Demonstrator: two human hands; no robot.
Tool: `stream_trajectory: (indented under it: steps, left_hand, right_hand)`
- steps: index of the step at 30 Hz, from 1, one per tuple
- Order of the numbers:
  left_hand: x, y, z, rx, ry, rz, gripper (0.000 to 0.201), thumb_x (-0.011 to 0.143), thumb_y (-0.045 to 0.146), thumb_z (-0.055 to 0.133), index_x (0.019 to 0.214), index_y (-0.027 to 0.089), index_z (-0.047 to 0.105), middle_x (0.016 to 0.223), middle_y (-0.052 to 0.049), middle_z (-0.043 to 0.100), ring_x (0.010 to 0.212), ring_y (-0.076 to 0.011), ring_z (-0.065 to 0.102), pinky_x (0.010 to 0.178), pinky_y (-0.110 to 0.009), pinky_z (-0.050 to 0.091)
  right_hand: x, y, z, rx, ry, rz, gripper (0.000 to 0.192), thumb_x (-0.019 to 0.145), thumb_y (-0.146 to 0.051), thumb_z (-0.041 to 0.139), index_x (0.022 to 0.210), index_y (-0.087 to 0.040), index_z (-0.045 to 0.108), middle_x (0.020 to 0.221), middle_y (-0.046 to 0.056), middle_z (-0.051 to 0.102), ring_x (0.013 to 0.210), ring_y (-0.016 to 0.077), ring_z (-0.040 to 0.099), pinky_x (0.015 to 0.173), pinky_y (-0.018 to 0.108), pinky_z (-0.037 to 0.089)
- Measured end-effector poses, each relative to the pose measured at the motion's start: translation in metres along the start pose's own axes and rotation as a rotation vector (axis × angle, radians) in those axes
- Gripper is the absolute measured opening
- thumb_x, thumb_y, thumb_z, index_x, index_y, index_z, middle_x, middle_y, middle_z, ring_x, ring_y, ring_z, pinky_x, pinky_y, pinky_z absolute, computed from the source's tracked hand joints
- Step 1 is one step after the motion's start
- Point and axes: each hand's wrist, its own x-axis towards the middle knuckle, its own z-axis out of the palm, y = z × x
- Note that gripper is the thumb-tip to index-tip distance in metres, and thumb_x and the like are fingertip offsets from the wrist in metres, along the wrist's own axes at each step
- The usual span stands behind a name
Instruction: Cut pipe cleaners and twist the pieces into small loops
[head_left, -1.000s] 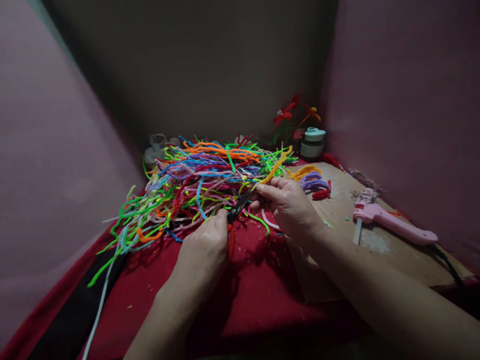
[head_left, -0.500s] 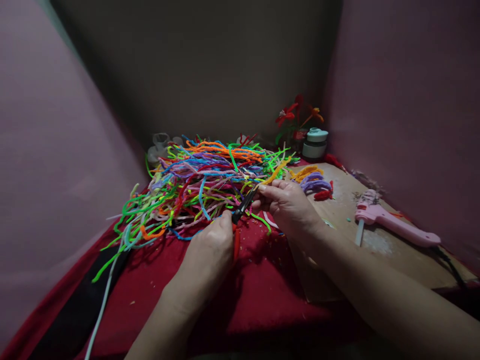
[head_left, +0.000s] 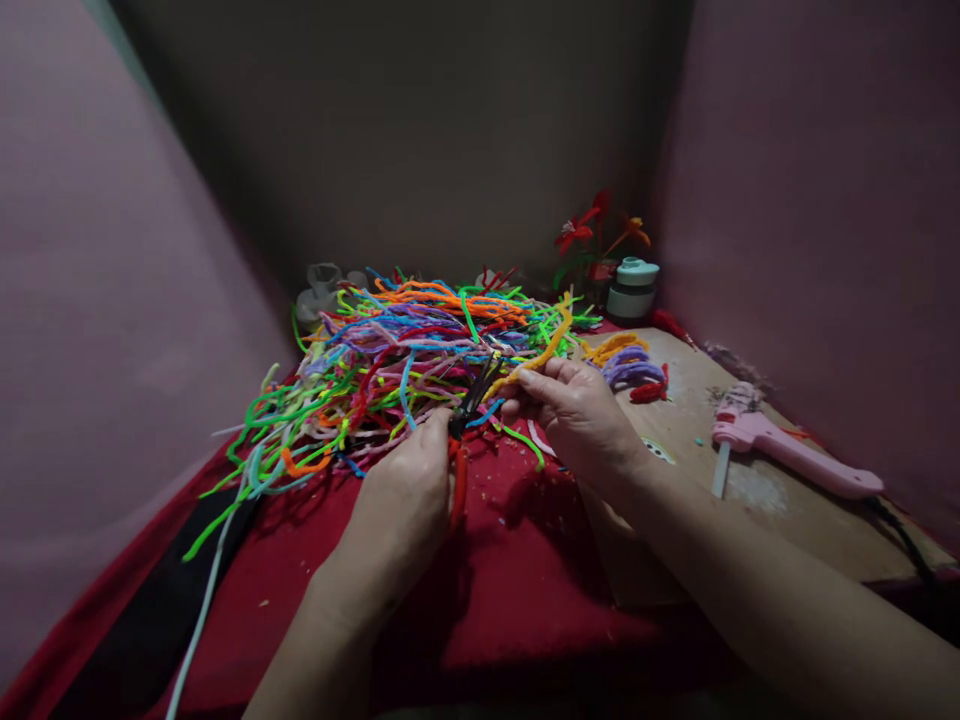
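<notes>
My left hand [head_left: 411,478] is closed round the red handles of a pair of scissors [head_left: 474,395], whose dark blades point up and away and look parted. Between the fingertips of my right hand [head_left: 568,405] is pinched a yellow-orange pipe cleaner [head_left: 553,340]; one end rises to the upper right and the other lies close beside the blades. Behind both hands spreads a big tangled heap of many-coloured pipe cleaners [head_left: 382,350]. Some of the scissor handles are hidden by my left hand.
On the right, a pink glue gun [head_left: 799,455] lies on a cardboard sheet [head_left: 675,380], near bundles of orange and purple pipe cleaners [head_left: 628,368]. A lidded jar [head_left: 631,292] and red flowers [head_left: 577,232] stand behind. Red cloth [head_left: 525,590] covers the table.
The scissors have moved slightly left, away from the right fingers, and their blades now look more parted. More of the yellow-orange pipe cleaner shows, its far end raised higher.
</notes>
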Motion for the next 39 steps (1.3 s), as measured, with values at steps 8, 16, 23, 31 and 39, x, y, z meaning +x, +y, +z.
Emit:
stream_trajectory:
  steps: [8,16,23,31,39]
  left_hand:
    - [-0.005,-0.003,0.006,0.170,0.037,0.062,0.039,0.085,0.010,0.035,0.122,0.007,0.046,0.108,-0.016,0.065,0.090,-0.0230,0.066,0.074,-0.033,0.054]
    - [-0.003,0.004,0.000,0.227,-0.033,0.015,0.042,0.083,0.008,0.036,0.122,0.006,0.048,0.106,-0.017,0.065,0.091,-0.0228,0.066,0.072,-0.032,0.055]
    - [-0.003,0.010,-0.004,0.330,0.001,0.001,0.039,0.085,0.009,0.037,0.122,0.007,0.050,0.100,-0.015,0.066,0.088,-0.0234,0.066,0.065,-0.030,0.054]
    - [-0.004,0.011,-0.006,0.369,0.043,0.016,0.038,0.085,0.011,0.041,0.121,0.009,0.051,0.097,-0.013,0.066,0.085,-0.0220,0.066,0.063,-0.028,0.053]
    - [-0.003,0.010,-0.003,0.334,0.015,0.015,0.039,0.084,0.011,0.039,0.122,0.007,0.050,0.099,-0.015,0.067,0.084,-0.0221,0.067,0.062,-0.028,0.054]
  right_hand:
    - [0.003,0.002,0.000,-0.006,-0.016,-0.099,0.017,0.068,-0.027,0.069,0.074,-0.015,0.058,0.062,-0.003,0.060,0.053,0.0082,0.057,0.054,0.022,0.049]
    - [0.001,0.000,0.001,-0.034,-0.012,-0.092,0.014,0.069,-0.026,0.067,0.072,-0.014,0.060,0.064,-0.001,0.062,0.052,0.0077,0.056,0.054,0.023,0.050]
    - [0.000,-0.001,0.002,-0.026,-0.012,-0.050,0.014,0.068,-0.026,0.068,0.070,-0.013,0.061,0.061,-0.001,0.062,0.049,0.0080,0.057,0.053,0.022,0.049]
    - [-0.001,-0.003,0.002,-0.072,0.058,-0.072,0.014,0.070,-0.026,0.066,0.070,-0.013,0.060,0.061,-0.001,0.062,0.050,0.0078,0.057,0.053,0.022,0.049]
    - [0.000,0.000,0.000,-0.081,0.011,-0.086,0.015,0.070,-0.027,0.066,0.071,-0.014,0.060,0.062,-0.001,0.061,0.051,0.0087,0.057,0.054,0.023,0.048]
